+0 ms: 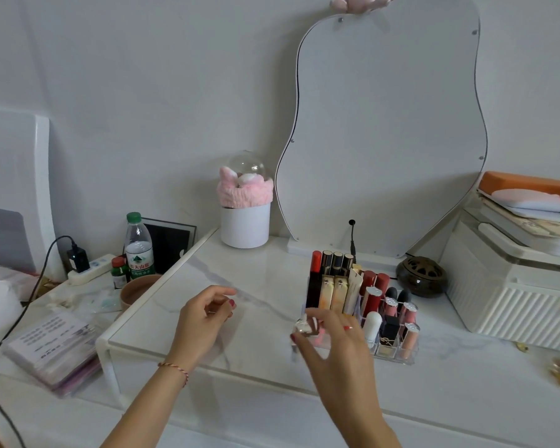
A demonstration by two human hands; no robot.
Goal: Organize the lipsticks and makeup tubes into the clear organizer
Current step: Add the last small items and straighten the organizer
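Note:
The clear organizer (pixel 398 356) stands on the white marble riser, right of centre, with several lipsticks and tubes upright in its cells: tall dark and gold ones (pixel 332 279) at the back, red ones (pixel 374 287) in the middle, pink glosses (pixel 409 331) and a white tube (pixel 371 328) in front. My right hand (pixel 333 337) hovers at the organizer's front left corner, fingertips pinched on a small pink tube with a silver cap (pixel 306 328). My left hand (pixel 204 315) floats over the bare riser to the left, fingers loosely curled, holding nothing.
A curvy mirror (pixel 385 124) leans on the wall behind. A white pot with a pink headband (pixel 244 202) stands at the back, a dark round burner (pixel 422 276) and a ribbed white box (pixel 511 286) to the right. Bottles (pixel 138 247), a power strip and a booklet lie left.

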